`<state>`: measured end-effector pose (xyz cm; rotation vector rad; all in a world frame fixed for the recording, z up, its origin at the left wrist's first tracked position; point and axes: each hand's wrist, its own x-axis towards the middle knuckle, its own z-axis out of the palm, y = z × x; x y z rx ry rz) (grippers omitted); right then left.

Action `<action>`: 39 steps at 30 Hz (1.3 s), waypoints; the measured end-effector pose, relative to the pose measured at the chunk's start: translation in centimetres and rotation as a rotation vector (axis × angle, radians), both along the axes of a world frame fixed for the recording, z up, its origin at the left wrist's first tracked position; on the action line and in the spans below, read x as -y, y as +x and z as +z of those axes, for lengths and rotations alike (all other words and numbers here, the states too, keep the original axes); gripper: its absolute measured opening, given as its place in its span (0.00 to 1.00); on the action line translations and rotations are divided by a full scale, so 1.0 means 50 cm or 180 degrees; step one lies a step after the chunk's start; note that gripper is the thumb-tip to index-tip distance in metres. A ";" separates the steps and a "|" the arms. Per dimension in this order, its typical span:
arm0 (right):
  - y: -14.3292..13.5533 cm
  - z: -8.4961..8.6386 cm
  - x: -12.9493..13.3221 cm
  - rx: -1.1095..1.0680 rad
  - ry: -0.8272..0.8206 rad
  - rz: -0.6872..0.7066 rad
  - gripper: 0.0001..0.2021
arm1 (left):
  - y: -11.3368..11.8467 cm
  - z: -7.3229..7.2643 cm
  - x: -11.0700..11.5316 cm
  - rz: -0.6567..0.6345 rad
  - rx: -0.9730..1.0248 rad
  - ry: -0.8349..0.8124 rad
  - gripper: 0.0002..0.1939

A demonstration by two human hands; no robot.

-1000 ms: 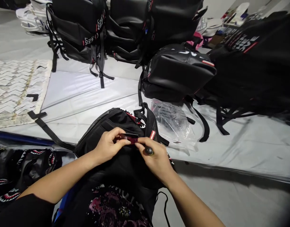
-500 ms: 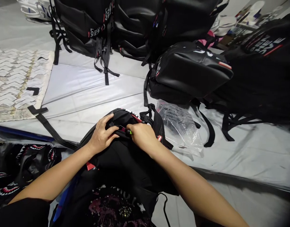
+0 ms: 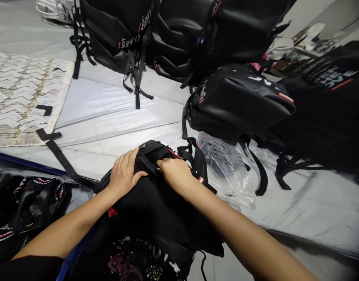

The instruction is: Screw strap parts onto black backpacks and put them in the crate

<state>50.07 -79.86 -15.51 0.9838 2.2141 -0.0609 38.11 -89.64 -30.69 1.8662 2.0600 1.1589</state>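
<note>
A black backpack (image 3: pixel 156 203) lies in front of me at the table edge, with a red tag (image 3: pixel 112 212) on its left side and a strap stretching to the left. My left hand (image 3: pixel 124 171) rests on its upper left part, fingers laid flat and thumb held apart. Closed in a fist, my right hand (image 3: pixel 175 173) grips a small dark-handled tool (image 3: pixel 158 170) over the bag's upper seam. Only the rounded black end of that tool shows; the rest is hidden by my fingers.
Several black backpacks stand along the back, and another (image 3: pixel 240 101) lies on its side. A clear plastic bag (image 3: pixel 228 166) is to the right. White chevron strips cover a board (image 3: pixel 21 93) at the left. Below it are black bags with shark-mouth prints (image 3: pixel 30 210).
My left fingers have flattened onto the bag and pulled back from the tool. My right fist has turned, hiding the tool's green part and the thin wire seen earlier. The view has shifted slightly.
</note>
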 end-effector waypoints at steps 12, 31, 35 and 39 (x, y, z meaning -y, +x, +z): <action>-0.042 -0.089 -0.060 -0.2050 -0.0933 -0.1230 0.10 | -0.004 -0.015 0.007 -0.0080 0.0218 0.0026 0.43; -0.075 -0.075 -0.047 -0.2033 -0.1272 -0.2187 0.09 | -0.003 -0.009 0.015 -0.0157 0.0232 0.0178 0.42; -0.077 -0.087 -0.046 -0.2168 -0.1311 -0.2206 0.10 | -0.004 -0.011 0.013 -0.0190 0.0336 0.0025 0.44; -0.068 -0.079 -0.040 -0.2305 -0.1416 -0.2217 0.09 | -0.006 -0.007 0.015 -0.0254 0.0321 0.0065 0.44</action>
